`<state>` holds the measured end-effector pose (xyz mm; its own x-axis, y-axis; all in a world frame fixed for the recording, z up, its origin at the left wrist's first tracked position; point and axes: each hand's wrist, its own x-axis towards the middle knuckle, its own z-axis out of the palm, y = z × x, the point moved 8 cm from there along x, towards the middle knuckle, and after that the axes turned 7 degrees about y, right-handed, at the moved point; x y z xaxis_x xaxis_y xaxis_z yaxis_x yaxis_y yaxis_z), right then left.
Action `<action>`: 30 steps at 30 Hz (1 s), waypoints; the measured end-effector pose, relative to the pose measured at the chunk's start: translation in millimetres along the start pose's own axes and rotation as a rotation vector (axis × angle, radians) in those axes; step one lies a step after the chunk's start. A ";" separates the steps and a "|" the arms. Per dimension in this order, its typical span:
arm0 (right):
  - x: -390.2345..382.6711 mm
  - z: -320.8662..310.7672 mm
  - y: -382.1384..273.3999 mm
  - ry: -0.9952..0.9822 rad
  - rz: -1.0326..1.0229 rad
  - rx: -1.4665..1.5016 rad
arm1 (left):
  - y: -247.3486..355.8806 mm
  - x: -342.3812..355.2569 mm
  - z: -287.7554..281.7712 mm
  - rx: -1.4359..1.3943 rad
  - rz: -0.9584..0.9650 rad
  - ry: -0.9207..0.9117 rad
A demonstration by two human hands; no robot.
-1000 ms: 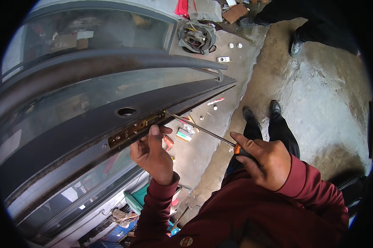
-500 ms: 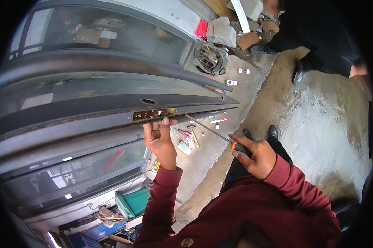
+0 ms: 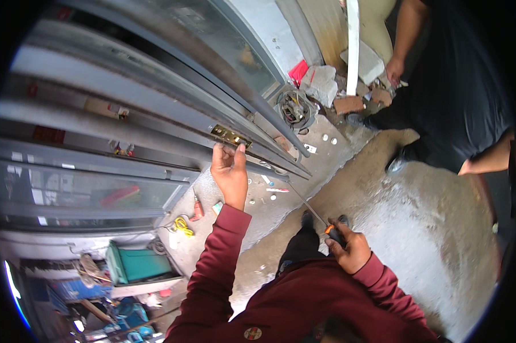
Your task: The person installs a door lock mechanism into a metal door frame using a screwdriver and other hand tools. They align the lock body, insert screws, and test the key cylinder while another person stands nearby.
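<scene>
A brass-coloured lock plate sits in the narrow edge of a grey metal-framed door. Just below it is my left hand, thumb and fingers drawn together at the plate's lower edge; anything small between the fingertips is hidden. My right hand grips the orange and black handle of a long screwdriver. Its shank points up and left, and the tip appears beyond the plate's right end, apart from the plate.
On the concrete floor lie a red power tool, a yellow coiled cord and small loose parts. A bucket of tools stands near rubble and bricks. At the right, a person in dark clothes stands close. A green bin is lower left.
The door edge now slants more steeply across the view. My right hand and screwdriver are lower, with the tip farther from the lock plate. My left hand stays by the plate.
</scene>
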<state>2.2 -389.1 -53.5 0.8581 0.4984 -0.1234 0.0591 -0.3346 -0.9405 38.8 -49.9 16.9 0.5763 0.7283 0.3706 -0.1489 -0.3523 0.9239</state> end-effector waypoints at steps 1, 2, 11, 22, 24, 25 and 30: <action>-1.2 1.9 5.4 -0.010 0.048 -0.039 | -2.8 -7.5 -7.0 0.027 0.011 0.034; -2.4 3.6 8.1 -0.018 0.078 0.025 | -4.9 -18.3 -12.4 -0.016 0.019 0.032; -6.6 40.8 5.1 -0.209 0.056 0.066 | -55.4 -206.9 -55.1 -0.194 -0.824 -0.192; -16.2 126.0 -25.4 -0.437 -0.118 -0.335 | -32.1 -230.7 -85.2 -0.654 -0.802 -0.206; -20.8 148.6 -25.7 -0.445 -0.118 -0.363 | -36.5 -222.1 -115.1 -0.643 -0.702 -0.103; -24.2 161.0 -24.9 -0.444 -0.113 -0.373 | -39.9 -219.0 -132.2 -0.657 -0.670 -0.029; -39.6 224.2 -7.4 -0.587 -0.041 -0.388 | -71.7 -208.6 -240.7 -0.522 -0.566 0.298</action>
<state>-146.6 -227.1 -112.7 0.4409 0.8294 -0.3430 0.3572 -0.5128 -0.7807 -264.2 -35.2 -103.8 0.4499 0.8649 -0.2225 -0.2964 0.3796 0.8764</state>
